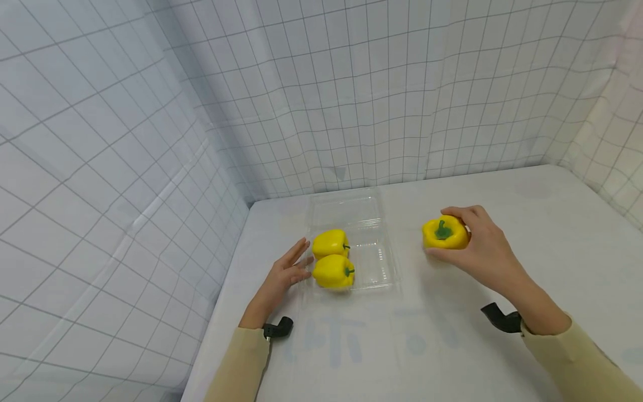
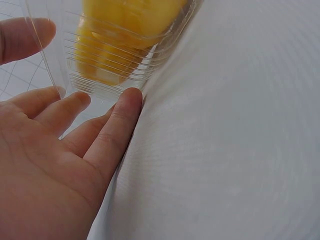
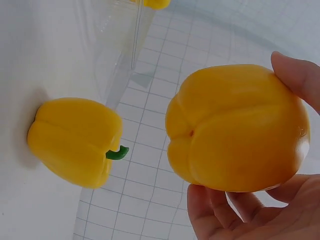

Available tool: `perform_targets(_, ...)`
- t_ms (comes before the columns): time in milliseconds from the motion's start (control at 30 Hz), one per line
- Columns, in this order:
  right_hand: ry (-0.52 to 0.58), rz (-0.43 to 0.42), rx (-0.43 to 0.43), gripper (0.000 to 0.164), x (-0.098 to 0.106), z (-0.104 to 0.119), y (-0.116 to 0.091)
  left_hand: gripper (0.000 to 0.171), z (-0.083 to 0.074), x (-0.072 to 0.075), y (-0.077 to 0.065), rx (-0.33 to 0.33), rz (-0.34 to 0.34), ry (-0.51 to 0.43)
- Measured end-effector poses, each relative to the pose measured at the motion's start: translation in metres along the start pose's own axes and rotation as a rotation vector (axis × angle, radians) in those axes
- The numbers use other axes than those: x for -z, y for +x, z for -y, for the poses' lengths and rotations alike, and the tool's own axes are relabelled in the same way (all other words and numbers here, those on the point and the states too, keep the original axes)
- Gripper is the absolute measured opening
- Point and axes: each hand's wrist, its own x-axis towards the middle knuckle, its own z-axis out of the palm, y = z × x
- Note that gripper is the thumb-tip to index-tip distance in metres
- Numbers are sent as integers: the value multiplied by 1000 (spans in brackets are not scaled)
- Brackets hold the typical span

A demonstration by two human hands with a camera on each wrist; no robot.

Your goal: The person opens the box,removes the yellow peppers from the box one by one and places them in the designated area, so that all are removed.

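Observation:
Two yellow bell peppers (image 1: 329,244) lie on their sides in the left part of a clear plastic clamshell box (image 1: 390,262), green stems pointing right. My left hand (image 1: 286,274) is at the box's left side, fingers extended; in the left wrist view its fingertips (image 2: 131,100) are right at the ridged wall. To the right of the box, my right hand (image 1: 484,245) grips another yellow bell pepper (image 1: 444,232) between thumb and fingers, its underside facing the right wrist camera. That view also shows a yellow bell pepper (image 3: 75,140) standing stem up on the table; the head view hides it.
The box's clear lid (image 1: 345,206) lies folded back behind it. White cloth (image 1: 351,357) covers the table. Grid-patterned curtains (image 1: 361,100) hang behind the table and at both sides.

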Motion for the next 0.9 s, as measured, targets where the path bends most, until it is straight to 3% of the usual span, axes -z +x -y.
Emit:
perform_targets(400, -35, -44, -33, 78, 7, -18, -17, 75, 1, 1, 1, 1, 4, 5)
perform_targets(900, -19, -8, -93, 82, -4, -36, -29, 76, 4, 2, 1, -5, 11, -1)
